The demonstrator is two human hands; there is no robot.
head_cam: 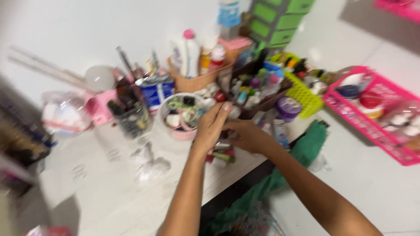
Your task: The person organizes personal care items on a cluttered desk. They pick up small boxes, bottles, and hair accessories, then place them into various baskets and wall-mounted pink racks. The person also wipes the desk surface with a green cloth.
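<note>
Two hands: left hand [211,126] and right hand [247,135] meeting over small tubes [223,156], grips blurred, cannot tell; round tub [181,114] full, clutter unsorted.

I see two bare forearms rising from bottom centre and lower right of frame, no sleeves, left hand [211,127] and right hand [247,136] without rings, watch or gloves; motion-blurred.

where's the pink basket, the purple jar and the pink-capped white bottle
pink basket [350,114], head view, on its near rim at right
purple jar [288,108], head view, on its lid
pink-capped white bottle [191,57], head view, on its white body
</note>
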